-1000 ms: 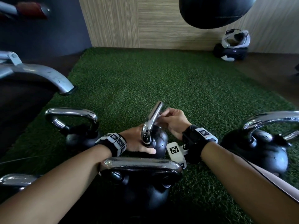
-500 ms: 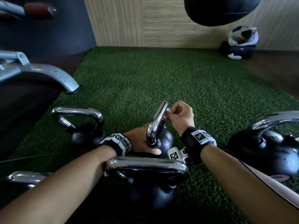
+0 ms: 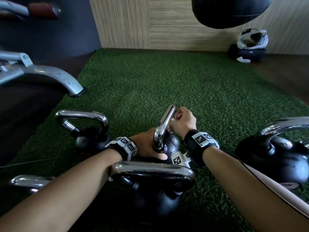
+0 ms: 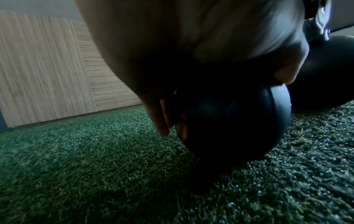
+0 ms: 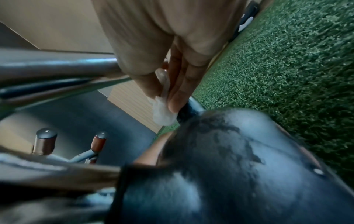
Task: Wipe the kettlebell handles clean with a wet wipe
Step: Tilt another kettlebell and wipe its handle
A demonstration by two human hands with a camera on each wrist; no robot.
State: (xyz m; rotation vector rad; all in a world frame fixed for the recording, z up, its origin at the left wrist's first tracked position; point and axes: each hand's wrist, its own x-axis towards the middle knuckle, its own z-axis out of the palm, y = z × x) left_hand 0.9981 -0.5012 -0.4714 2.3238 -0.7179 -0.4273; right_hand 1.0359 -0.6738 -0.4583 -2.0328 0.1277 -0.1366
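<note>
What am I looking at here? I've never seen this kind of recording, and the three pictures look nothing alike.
There is no machine: a person wears three cameras, one on the head and one on each wrist. The head view looks down at both forearms over green turf where several black kettlebells with chrome handles stand. The left hand holds the ball of the small middle kettlebell, steadying it; the left wrist view shows its fingers against the dark ball from near ground level. The right hand pinches a white wet wipe against that kettlebell's chrome handle; the right wrist view looks along those fingers, with the ball blurred in front.
</note>
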